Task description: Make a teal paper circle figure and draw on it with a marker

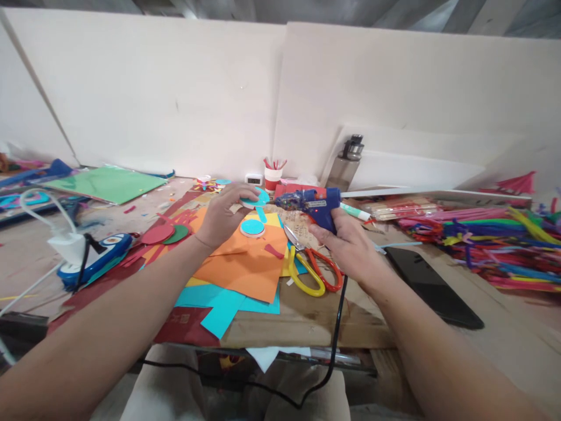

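Left hand (223, 214): its fingers pinch the rim of a turquoise-topped disc (260, 197), held above the orange paper (239, 275) on the counter (33, 260).
Right hand (353, 242): its fingers close around the handle of a blue glue gun (323, 211), the nozzle end pointing at the disc.
Disc grip: best kept at the far rim, so the fingertips stay clear of hot glue.
Glue gun aim: a steady wrist and a small, even squeeze should serve better than a long press, which could flood the edge.
Black cord (336, 327): it hangs over the counter's front edge; slack there would help keep the nozzle from being tugged.
Turquoise strip (262, 214): just below the disc; whether it is attached cannot be told.
Nozzle tip: too small to make out; contact with the disc and any glue are unclear.
Trigger: hidden by the right hand.
Left thumb: mostly out of sight.
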`<act>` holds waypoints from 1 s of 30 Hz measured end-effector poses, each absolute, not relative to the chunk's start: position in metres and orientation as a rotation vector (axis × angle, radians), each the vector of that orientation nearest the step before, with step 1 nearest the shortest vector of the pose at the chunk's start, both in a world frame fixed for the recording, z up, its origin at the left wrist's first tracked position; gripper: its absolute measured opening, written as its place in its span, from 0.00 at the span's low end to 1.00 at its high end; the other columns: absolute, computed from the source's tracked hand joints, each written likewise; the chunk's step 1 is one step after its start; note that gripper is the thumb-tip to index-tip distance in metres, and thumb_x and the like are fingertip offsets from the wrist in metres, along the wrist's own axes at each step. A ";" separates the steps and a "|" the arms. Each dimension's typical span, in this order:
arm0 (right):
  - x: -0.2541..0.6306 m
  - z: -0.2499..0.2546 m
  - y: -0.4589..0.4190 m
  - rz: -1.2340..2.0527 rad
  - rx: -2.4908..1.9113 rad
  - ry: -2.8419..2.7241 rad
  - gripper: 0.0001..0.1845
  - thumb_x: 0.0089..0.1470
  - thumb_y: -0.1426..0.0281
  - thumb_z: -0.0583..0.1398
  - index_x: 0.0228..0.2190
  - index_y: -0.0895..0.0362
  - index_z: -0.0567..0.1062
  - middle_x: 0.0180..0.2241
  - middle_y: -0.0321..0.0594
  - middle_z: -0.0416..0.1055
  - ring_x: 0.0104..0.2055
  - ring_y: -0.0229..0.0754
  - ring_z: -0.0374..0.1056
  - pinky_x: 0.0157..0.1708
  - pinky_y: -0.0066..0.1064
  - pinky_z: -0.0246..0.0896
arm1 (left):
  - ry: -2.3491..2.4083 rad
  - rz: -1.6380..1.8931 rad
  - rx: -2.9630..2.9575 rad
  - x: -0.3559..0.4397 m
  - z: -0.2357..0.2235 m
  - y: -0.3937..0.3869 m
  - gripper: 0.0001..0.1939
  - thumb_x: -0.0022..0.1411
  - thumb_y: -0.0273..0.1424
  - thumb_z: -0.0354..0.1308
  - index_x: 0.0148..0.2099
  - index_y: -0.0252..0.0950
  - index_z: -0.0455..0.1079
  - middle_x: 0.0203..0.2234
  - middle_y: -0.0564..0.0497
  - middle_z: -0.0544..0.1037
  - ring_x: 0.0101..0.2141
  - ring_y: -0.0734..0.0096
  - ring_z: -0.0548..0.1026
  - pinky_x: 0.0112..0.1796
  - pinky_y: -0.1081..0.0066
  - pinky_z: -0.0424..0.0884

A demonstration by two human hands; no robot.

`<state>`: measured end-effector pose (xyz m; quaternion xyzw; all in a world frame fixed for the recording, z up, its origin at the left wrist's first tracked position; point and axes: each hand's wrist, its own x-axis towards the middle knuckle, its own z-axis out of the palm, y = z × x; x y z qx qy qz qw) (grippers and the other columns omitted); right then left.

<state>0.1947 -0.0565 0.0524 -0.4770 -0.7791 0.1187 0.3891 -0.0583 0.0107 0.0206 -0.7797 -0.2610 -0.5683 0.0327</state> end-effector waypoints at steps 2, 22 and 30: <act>0.196 0.054 -0.056 0.327 -1.189 -1.996 0.13 0.57 0.64 0.55 0.42 0.57 0.71 0.33 0.37 0.72 0.33 0.41 0.64 0.34 0.31 0.58 | -0.780 -1.694 -2.390 -0.059 0.022 0.010 0.02 0.61 0.26 0.58 0.37 0.38 0.70 0.40 0.48 0.79 0.47 0.66 0.75 0.50 0.60 0.70; 0.205 0.064 -0.060 0.136 -1.251 -2.193 0.20 0.57 0.65 0.54 0.50 0.59 0.69 0.39 0.45 0.75 0.37 0.47 0.68 0.36 0.33 0.59 | -0.660 -1.357 -2.437 -0.062 0.019 0.006 0.08 0.65 0.32 0.53 0.37 0.43 0.74 0.41 0.50 0.81 0.52 0.64 0.74 0.53 0.58 0.69; 0.219 0.041 -0.028 0.195 -1.638 -1.779 0.13 0.51 0.66 0.55 0.37 0.60 0.73 0.32 0.46 0.74 0.33 0.46 0.68 0.36 0.36 0.61 | -0.901 -1.882 -2.248 -0.055 0.018 0.005 0.03 0.61 0.30 0.59 0.38 0.41 0.72 0.40 0.50 0.79 0.48 0.63 0.74 0.53 0.57 0.68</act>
